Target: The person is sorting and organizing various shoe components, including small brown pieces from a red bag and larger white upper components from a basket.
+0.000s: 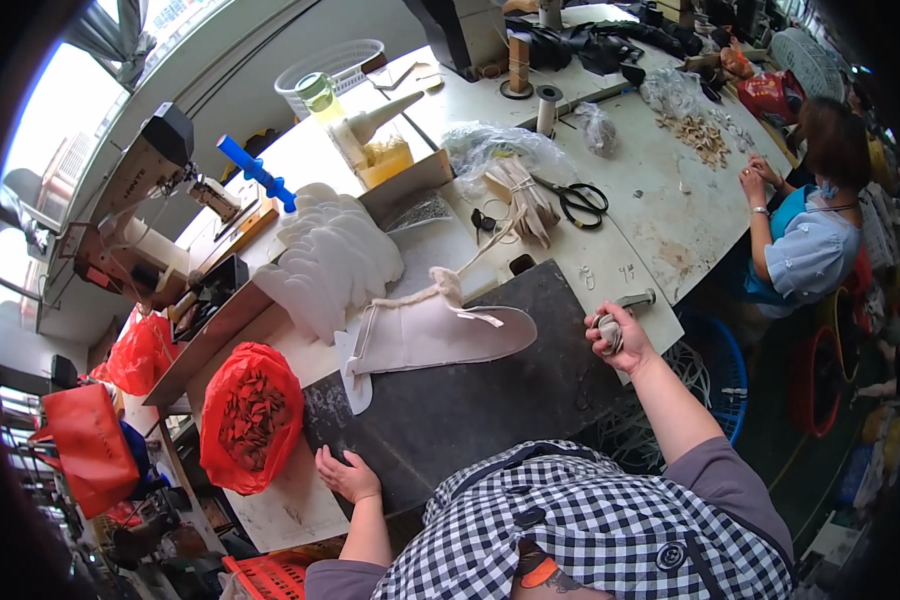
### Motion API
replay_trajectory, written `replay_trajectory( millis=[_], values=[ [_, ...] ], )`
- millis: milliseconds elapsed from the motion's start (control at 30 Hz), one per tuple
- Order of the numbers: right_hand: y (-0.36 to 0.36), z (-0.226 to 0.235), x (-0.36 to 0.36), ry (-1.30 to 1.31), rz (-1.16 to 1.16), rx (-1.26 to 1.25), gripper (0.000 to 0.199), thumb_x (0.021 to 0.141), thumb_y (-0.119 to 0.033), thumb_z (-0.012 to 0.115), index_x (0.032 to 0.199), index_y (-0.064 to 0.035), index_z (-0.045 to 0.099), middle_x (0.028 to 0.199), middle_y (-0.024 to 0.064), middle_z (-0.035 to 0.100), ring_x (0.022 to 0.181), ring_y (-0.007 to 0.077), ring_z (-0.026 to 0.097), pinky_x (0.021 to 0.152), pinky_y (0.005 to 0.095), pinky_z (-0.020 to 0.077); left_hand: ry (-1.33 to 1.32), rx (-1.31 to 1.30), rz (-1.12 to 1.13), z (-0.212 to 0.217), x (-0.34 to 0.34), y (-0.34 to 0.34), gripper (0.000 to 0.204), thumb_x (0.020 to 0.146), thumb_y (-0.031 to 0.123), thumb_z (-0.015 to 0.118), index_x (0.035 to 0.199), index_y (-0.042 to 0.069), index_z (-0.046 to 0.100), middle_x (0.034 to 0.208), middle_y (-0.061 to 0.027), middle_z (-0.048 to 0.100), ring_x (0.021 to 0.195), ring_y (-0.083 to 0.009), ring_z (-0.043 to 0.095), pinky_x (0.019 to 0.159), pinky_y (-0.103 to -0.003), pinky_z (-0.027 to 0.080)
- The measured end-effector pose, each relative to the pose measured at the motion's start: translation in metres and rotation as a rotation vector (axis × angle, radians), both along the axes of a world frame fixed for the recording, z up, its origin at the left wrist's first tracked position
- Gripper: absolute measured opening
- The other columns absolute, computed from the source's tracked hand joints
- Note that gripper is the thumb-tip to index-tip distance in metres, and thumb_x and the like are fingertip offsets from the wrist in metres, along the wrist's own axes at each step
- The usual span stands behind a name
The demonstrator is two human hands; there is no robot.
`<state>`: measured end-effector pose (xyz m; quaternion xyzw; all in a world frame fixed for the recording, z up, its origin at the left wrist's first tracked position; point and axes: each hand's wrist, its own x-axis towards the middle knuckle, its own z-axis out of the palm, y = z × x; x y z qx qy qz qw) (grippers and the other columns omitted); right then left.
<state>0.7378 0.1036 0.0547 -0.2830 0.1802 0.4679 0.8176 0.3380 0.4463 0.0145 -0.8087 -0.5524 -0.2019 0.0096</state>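
My right hand (620,342) is closed at the right edge of the black work board (410,440), around what looks like a hammer. Its metal head (635,298) sticks out beyond my fingers, and a rounded beige end shows in my grip. My left hand (348,475) lies open, fingers stretched, at the board's left front edge, holding nothing. Between the hands, toward the far side of the board, lies a pale shoe upper (440,345) with a fluffy edge and a loose strap. A white sole-shaped piece (358,385) sits at its left end.
White sole-shaped pieces (325,255) are fanned out behind. A red bag (252,418) of small reddish pieces stands at left. Black scissors (580,203), a tied bundle of strips (523,200) and a glue container (382,158) lie farther back. A sewing machine (135,215) stands left; a co-worker (810,215) sits right.
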Motion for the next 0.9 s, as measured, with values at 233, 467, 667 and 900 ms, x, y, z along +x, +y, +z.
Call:
replay_trajectory(
  millis=[233,467,667,900],
  values=[
    [0.040,0.026,-0.039,-0.131,0.164,-0.031,0.024,0.095,-0.032,0.051,0.086,-0.0101,0.056,0.083,0.0077,0.060,0.068,0.0159,0.057,0.049,0.0231,0.0466,-0.015,0.009,-0.022,0.006,-0.003,-0.001,0.044,0.085,0.021,0.053,0.125,0.004,0.045,0.130,-0.0134,0.044,0.121,-0.0324,0.041,0.102,-0.045,0.031],
    [0.045,0.053,-0.042,-0.321,0.212,-0.091,0.026,0.095,-0.033,0.050,0.084,-0.0105,0.055,0.084,0.0085,0.059,0.068,0.0158,0.055,0.049,0.0220,0.0452,-0.005,0.027,-0.034,0.000,-0.003,0.000,0.043,0.085,0.021,0.052,0.124,0.004,0.045,0.130,-0.0140,0.044,0.120,-0.0326,0.042,0.102,-0.045,0.031],
    [0.044,0.046,-0.044,-0.240,0.192,-0.030,0.025,0.095,-0.033,0.050,0.085,-0.0104,0.056,0.083,0.0083,0.062,0.069,0.0158,0.058,0.051,0.0230,0.0475,-0.002,0.042,-0.028,0.000,-0.008,0.000,0.043,0.085,0.021,0.053,0.124,0.004,0.045,0.129,-0.0146,0.045,0.120,-0.0328,0.042,0.102,-0.045,0.031],
    [0.037,0.034,-0.051,-0.092,0.144,0.023,0.030,0.095,-0.038,0.048,0.086,-0.0122,0.061,0.094,0.0102,0.064,0.084,0.0224,0.065,0.061,0.0339,0.0580,-0.005,0.002,-0.015,0.001,-0.003,-0.004,0.044,0.085,0.021,0.053,0.124,0.005,0.045,0.131,-0.0130,0.043,0.121,-0.0328,0.041,0.101,-0.045,0.032]
  ],
)
